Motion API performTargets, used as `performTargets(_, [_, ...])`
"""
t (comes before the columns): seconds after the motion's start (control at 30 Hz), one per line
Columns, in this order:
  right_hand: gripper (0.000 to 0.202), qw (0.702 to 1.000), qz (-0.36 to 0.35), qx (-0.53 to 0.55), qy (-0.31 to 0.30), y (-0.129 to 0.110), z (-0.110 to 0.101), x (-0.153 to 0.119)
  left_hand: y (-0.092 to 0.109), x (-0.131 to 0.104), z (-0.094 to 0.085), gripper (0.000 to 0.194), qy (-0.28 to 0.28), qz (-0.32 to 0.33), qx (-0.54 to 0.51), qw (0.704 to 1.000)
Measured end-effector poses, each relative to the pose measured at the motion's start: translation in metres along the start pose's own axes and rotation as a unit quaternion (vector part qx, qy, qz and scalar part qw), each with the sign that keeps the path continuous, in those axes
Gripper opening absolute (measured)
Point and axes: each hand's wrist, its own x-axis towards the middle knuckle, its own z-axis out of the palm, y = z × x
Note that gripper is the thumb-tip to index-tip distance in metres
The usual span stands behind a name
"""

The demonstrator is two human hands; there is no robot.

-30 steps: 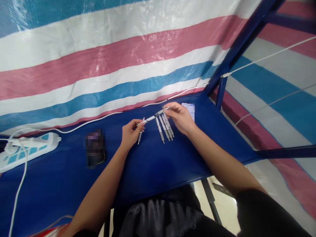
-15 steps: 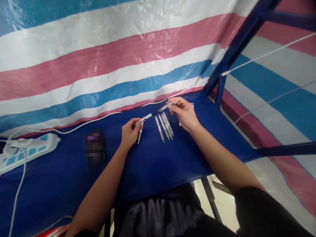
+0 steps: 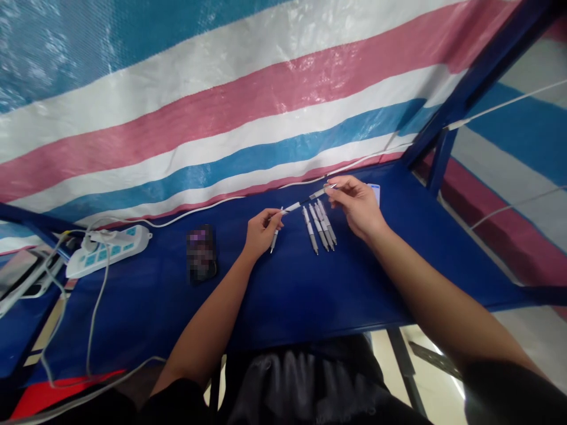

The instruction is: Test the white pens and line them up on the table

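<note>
My left hand [image 3: 263, 232] pinches the white barrel [image 3: 292, 207] of a pen above the blue table [image 3: 283, 295]. My right hand [image 3: 358, 205] grips the grey front section [image 3: 317, 193] of that pen between thumb and fingers. A thin dark refill shows between the two parts, so they stand apart but in line. Below my left fingers a white and grey pen [image 3: 273, 242] points down, partly hidden by the hand; whether it is held or lying there I cannot tell. Between my hands several white pens with grey grips [image 3: 311, 230] lie side by side, tips toward me.
A dark phone-like object [image 3: 202, 254], blurred out, lies left of my left arm. Farther left is a white power strip [image 3: 110, 252] with plugs and cables. A white-edged object [image 3: 374, 192] sits behind my right hand. A striped sheet [image 3: 221, 118] hangs along the back.
The view has turned left, so everything appears farther right and more of the table's left end shows. My hands keep the same hold on the pen parts.
</note>
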Motion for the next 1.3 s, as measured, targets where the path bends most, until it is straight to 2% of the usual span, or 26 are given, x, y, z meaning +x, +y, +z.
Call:
performTargets(0.23, [0.037,0.997,0.022,-0.027,-0.063,0.005,0.01,-0.009,0.002,-0.001,-0.001,0.042,0.004,0.011,0.007,1.0])
performTargets(0.43, [0.041,0.996,0.026,-0.046,-0.072,0.003,0.01,-0.01,0.003,-0.002,-0.002,0.044,-0.021,0.012,0.019,1.0])
performTargets(0.57, [0.047,0.992,0.028,-0.1,-0.068,0.0,0.01,-0.012,0.004,-0.002,-0.002,0.044,-0.006,0.004,0.014,1.0])
performTargets(0.7, [0.071,0.959,0.028,-0.265,-0.094,-0.006,0.008,-0.016,0.004,-0.001,-0.004,0.042,-0.015,-0.001,0.006,1.0])
performTargets(0.77, [0.071,0.941,0.007,-0.321,-0.108,-0.01,0.006,-0.016,0.004,0.0,-0.005,0.042,-0.01,-0.003,0.0,1.0])
performTargets(0.9, [0.062,0.941,-0.035,-0.296,-0.161,-0.015,0.003,-0.013,0.004,0.002,-0.006,0.045,0.006,-0.008,-0.008,1.0])
performTargets(1.0, [0.069,0.912,0.001,-0.353,-0.207,-0.017,0.002,-0.012,0.002,0.003,-0.006,0.046,-0.001,-0.01,-0.01,1.0])
performTargets(1.07, [0.074,0.9,0.006,-0.386,-0.204,-0.018,0.003,-0.013,0.001,0.003,-0.007,0.046,-0.004,-0.011,-0.01,1.0])
performTargets(1.17, [0.068,0.91,-0.027,-0.366,-0.193,-0.018,0.005,-0.014,-0.001,0.004,-0.008,0.045,-0.007,-0.013,-0.009,1.0])
performTargets(1.27, [0.076,0.903,0.021,-0.374,-0.212,-0.019,0.004,-0.013,0.0,0.004,-0.007,0.044,-0.017,-0.016,-0.008,1.0])
performTargets(1.3, [0.08,0.895,0.036,-0.398,-0.196,-0.021,0.002,-0.013,0.0,0.004,-0.007,0.044,-0.018,-0.016,-0.008,1.0])
